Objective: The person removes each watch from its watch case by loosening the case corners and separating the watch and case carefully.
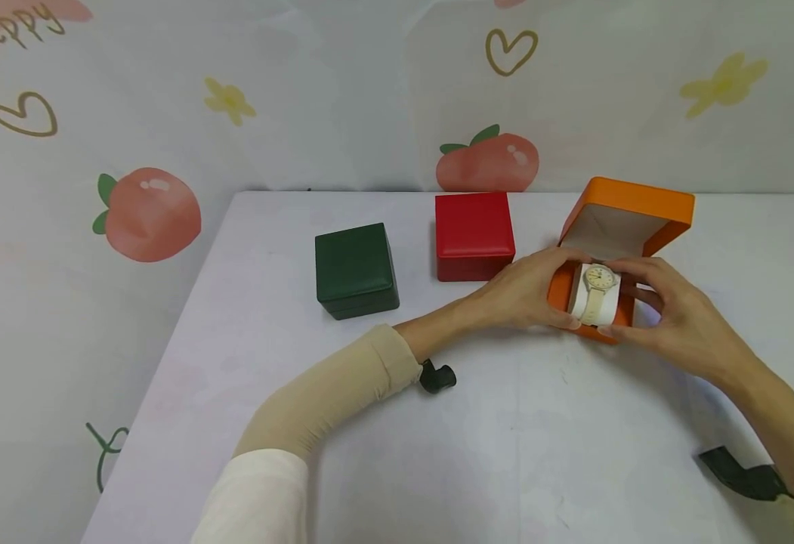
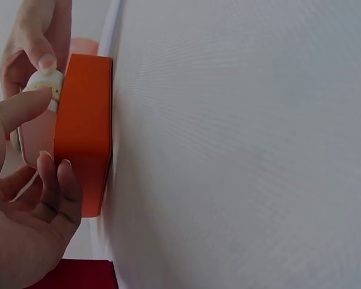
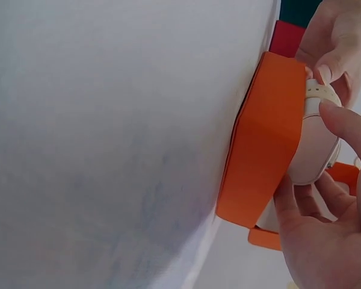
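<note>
A wristwatch [image 1: 599, 279] with a pale dial and cream strap is wrapped round a white cushion [image 1: 611, 304]. The cushion sits partly raised from an orange watch box [image 2: 84, 120], whose lid [image 1: 634, 202] stands open behind it. From the left side, my left hand [image 1: 526, 291] grips the cushion, thumb at its near end and fingers at its far end. My right hand [image 1: 685, 321] holds the cushion from the right in the same way. In the right wrist view, the cushion's pinkish-white side [image 3: 310, 147] shows above the box's orange front [image 3: 262, 141].
A closed red box [image 1: 474, 236] stands just left of the orange one. Further left is a closed dark green box [image 1: 356, 270]. All rest on a white-covered table [image 1: 492, 461], with a printed wall covering [image 1: 342, 98] behind. Black pieces [image 1: 743, 476] show near both wrists.
</note>
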### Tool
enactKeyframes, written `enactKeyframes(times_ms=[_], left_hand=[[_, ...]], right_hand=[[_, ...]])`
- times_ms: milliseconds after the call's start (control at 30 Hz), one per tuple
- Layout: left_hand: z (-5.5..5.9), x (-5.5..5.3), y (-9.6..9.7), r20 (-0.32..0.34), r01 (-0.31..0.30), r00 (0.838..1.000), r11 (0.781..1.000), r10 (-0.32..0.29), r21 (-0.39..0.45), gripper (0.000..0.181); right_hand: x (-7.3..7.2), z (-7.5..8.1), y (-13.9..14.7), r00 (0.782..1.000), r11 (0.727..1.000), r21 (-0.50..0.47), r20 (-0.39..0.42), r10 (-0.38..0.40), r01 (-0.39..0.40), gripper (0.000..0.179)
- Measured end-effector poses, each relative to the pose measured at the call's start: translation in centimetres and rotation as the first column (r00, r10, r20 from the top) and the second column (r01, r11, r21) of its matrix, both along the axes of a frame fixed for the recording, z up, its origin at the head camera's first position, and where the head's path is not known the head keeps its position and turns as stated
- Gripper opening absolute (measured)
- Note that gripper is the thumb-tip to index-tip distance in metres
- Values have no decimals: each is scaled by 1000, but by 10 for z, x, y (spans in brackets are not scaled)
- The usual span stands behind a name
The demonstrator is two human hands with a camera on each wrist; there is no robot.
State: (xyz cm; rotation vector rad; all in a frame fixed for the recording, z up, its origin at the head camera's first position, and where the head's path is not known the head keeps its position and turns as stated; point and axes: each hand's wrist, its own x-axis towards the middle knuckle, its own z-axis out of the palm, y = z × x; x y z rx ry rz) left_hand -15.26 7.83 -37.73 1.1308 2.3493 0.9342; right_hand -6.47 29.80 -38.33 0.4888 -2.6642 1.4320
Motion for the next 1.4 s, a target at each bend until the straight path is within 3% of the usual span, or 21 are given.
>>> enactKeyframes(times_ms=[367,633,900,1133,1400], left_hand=[[-4,3,-8,-35,18,999,992,-13,123,75],[-6,4,-10,8,31,999,967,-34,252,75],[-1,6,-12,5,19,1000,966,-21,257,75],[3,13,-12,100,28,993,938,-66,346,75],[2,17,-16,60,40,996,926,-67,376,78]], right_hand=[[3,3,-3,1000,999,32,7,-10,9,89],[6,8,-5,999,999,38,-35,37,-36,94],[10,17,-8,999,998,35,-25,47,-46,92],[10,23,-11,996,995,-44,-2,86,-86,88],[11,25,-20,997,996,-57,41,66,-64,84]])
